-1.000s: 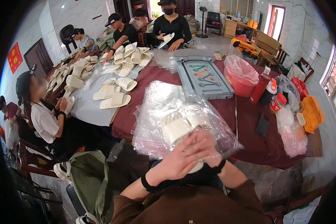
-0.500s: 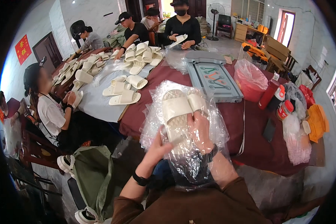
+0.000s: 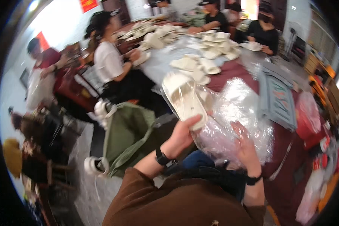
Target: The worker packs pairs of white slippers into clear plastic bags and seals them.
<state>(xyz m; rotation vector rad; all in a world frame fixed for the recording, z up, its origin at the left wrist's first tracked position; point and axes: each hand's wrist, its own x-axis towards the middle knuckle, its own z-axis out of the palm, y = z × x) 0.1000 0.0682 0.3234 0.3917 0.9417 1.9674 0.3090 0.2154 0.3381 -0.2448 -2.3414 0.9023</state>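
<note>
A pair of cream slide slippers (image 3: 184,98) sits inside a clear plastic bag, tilted up over the front edge of the table. My left hand (image 3: 183,132) grips the slippers through the bag at their heel end, thumb on top. The second slipper is mostly hidden behind the first. My right hand (image 3: 246,145) is apart from the slippers, its fingers stretched out against loose clear film. Beneath it, a stack of clear plastic bags (image 3: 241,98) lies on the dark red tablecloth (image 3: 286,162).
Several loose cream slippers (image 3: 194,67) lie farther back, with larger piles beyond. A grey board-like device (image 3: 277,96) is on the right, beside a pink bag (image 3: 308,113). An open green sack (image 3: 128,132) stands at the lower left. People work around the table.
The bagged slippers have been lifted off the bag stack and moved left in my left hand. My right hand has come away from them. The view has swung left.
</note>
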